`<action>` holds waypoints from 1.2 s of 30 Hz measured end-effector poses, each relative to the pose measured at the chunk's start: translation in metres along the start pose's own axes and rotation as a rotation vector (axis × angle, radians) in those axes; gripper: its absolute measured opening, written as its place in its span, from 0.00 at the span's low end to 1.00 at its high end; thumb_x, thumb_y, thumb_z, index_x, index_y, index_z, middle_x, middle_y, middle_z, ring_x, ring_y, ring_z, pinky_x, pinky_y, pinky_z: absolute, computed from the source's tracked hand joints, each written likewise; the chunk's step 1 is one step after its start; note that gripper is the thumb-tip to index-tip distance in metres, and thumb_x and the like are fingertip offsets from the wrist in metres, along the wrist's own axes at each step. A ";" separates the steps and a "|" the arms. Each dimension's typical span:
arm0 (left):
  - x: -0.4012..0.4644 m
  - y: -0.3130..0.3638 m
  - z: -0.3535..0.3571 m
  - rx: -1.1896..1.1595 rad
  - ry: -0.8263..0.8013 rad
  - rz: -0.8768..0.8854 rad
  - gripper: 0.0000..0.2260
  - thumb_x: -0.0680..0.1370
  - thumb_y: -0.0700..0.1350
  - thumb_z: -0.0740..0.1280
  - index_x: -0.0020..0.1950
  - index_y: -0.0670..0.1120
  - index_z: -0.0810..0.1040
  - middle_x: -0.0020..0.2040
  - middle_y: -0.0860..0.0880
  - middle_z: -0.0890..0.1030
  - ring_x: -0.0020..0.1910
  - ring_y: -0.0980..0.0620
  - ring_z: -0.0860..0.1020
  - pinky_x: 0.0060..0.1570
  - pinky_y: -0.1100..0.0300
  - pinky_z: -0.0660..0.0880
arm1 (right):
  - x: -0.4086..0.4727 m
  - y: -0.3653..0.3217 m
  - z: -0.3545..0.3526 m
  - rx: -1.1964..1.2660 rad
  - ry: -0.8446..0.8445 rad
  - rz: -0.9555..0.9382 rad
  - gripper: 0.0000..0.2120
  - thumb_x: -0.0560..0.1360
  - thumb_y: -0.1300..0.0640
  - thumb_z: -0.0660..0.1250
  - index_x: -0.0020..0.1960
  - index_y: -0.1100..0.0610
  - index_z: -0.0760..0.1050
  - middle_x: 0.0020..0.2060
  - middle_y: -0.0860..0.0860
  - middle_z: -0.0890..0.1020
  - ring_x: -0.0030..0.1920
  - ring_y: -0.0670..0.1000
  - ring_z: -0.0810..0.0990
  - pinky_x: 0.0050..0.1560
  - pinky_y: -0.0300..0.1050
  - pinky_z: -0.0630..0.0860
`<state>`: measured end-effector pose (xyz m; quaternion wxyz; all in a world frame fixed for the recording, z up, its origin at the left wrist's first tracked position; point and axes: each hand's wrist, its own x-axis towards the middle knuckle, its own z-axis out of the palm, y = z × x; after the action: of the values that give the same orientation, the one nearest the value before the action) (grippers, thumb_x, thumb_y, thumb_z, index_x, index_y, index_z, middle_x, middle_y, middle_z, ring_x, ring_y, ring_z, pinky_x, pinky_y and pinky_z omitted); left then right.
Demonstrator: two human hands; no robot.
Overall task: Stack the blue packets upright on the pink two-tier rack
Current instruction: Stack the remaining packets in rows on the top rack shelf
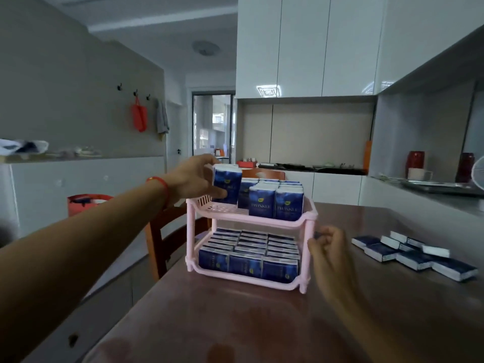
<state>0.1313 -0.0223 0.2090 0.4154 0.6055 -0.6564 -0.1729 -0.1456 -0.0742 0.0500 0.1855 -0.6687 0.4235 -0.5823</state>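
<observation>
The pink two-tier rack (pixel 307 242) stands on the brown table. Its lower tier is packed with several upright blue packets (pixel 246 264). Several more stand at the right and back of the upper tier (pixel 275 203), leaving the front left of that tier bare. My left hand (pixel 196 179) grips one blue packet (pixel 227 186) upright, low over the left part of the upper tier. My right hand (pixel 328 247) is by the rack's right post with fingers curled, pinching a small dark thing that I cannot identify.
Several loose blue packets (pixel 413 254) lie flat on the table to the right of the rack. A wooden chair (pixel 167 231) stands at the table's left edge, another behind the rack. A counter with red vases and a tray runs along the right.
</observation>
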 end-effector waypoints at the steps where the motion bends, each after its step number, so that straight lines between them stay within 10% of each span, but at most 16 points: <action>1: 0.010 -0.001 0.003 0.014 -0.012 -0.014 0.24 0.71 0.32 0.75 0.63 0.45 0.72 0.58 0.43 0.83 0.58 0.43 0.81 0.56 0.49 0.79 | -0.002 0.007 0.001 -0.017 -0.029 0.004 0.09 0.81 0.57 0.62 0.60 0.54 0.66 0.52 0.53 0.77 0.45 0.42 0.79 0.34 0.32 0.76; 7: 0.057 -0.011 0.027 0.119 -0.116 -0.139 0.27 0.69 0.34 0.77 0.64 0.46 0.73 0.59 0.44 0.80 0.59 0.42 0.79 0.60 0.46 0.79 | -0.003 0.029 -0.007 -0.050 -0.053 0.028 0.10 0.82 0.58 0.61 0.61 0.48 0.66 0.60 0.49 0.75 0.51 0.40 0.75 0.47 0.33 0.69; 36: 0.076 -0.034 0.054 0.108 -0.228 -0.145 0.16 0.73 0.35 0.74 0.61 0.41 0.78 0.59 0.45 0.82 0.60 0.46 0.79 0.63 0.52 0.75 | -0.001 0.039 -0.001 0.044 -0.215 0.016 0.11 0.83 0.55 0.57 0.64 0.52 0.68 0.58 0.49 0.76 0.55 0.43 0.79 0.46 0.35 0.79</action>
<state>0.1184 -0.1161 0.1776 0.2913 0.6492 -0.6624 -0.2345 -0.1599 -0.0957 0.0210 0.2491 -0.7199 0.3936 -0.5146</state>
